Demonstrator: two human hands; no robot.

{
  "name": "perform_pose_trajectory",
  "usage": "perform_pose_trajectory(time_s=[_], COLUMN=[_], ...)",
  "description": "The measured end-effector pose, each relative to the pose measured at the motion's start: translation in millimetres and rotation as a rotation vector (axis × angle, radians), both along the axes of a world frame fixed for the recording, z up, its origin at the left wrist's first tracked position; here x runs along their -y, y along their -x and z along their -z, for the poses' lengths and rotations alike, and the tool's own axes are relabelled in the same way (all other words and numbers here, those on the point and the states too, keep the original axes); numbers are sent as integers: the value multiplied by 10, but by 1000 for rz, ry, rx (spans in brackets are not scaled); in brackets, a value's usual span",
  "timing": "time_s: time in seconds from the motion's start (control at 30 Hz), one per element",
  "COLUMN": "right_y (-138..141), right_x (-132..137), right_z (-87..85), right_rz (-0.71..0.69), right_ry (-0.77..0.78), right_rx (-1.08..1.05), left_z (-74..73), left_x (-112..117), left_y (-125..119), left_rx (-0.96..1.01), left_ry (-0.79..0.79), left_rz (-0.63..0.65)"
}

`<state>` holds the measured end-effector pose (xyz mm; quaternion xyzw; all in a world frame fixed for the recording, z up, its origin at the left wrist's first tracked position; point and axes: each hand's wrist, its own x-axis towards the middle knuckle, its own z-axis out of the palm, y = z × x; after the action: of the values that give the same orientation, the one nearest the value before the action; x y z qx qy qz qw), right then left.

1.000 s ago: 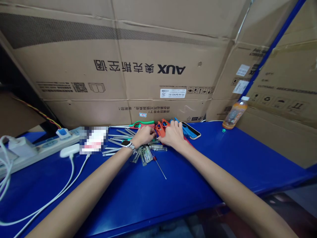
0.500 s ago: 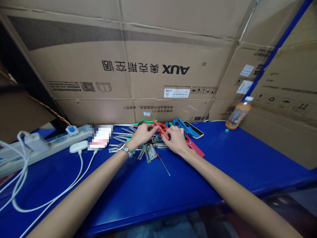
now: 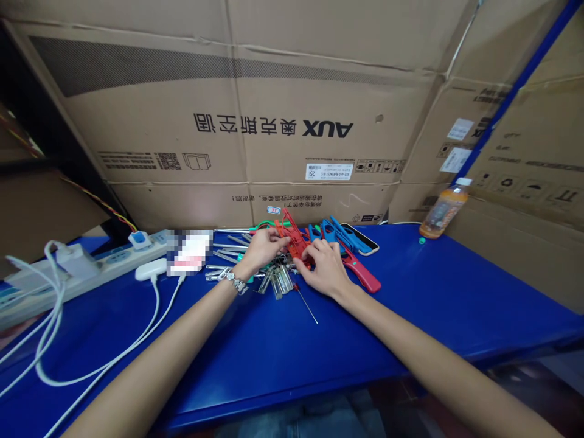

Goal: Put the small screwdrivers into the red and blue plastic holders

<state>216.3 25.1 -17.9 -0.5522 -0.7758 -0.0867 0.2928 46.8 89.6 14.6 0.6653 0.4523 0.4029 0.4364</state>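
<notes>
Above a pile of small parts, a red-orange plastic casing [image 3: 297, 242] is held up between my two hands. My left hand [image 3: 264, 248] pinches its left edge with thumb and fingers. My right hand [image 3: 323, 264] has its fingers curled round the right, lower side. Ribbed inner faces of the casing show; the fingers hide part of it. Below lie several clear plastic tubes [image 3: 279, 283] and, to the left, several metal rods [image 3: 227, 254]. A thin metal shaft with a red end [image 3: 306, 304] lies nearest me. Right of my hands are blue plastic pieces [image 3: 329, 231] and a red handle-shaped piece [image 3: 368, 281].
A phone [image 3: 365, 238] lies behind the blue pieces. On the right stands an orange drink bottle [image 3: 443, 210]. A power strip [image 3: 116, 261] with white cables [image 3: 155, 322] runs along the left. Cardboard [image 3: 274, 79] walls the back of the blue table [image 3: 255, 365].
The casing has turned in my hands, so its ribbed red inside now shows where a smooth orange side was seen. The whole view has shifted slightly.
</notes>
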Motion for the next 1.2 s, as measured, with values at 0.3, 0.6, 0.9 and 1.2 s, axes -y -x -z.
perform_pose_trajectory(time_s=[0.3, 0.6, 0.9, 1.2], right_y=[-108, -172, 44, -45], right_x=[-80, -61, 101, 289], right_z=[-52, -129, -114, -202], right_rz=[133, 81, -234, -442], right_ry=[76, 30, 74, 154], right_rx=[-64, -141, -87, -34], left_z=[5, -37, -27, -38], left_x=[-9, 114, 442, 369], left_y=[-17, 88, 351, 558], left_rx=[108, 197, 252, -119], left_ry=[91, 139, 276, -270], left_rz=[-58, -38, -16, -99])
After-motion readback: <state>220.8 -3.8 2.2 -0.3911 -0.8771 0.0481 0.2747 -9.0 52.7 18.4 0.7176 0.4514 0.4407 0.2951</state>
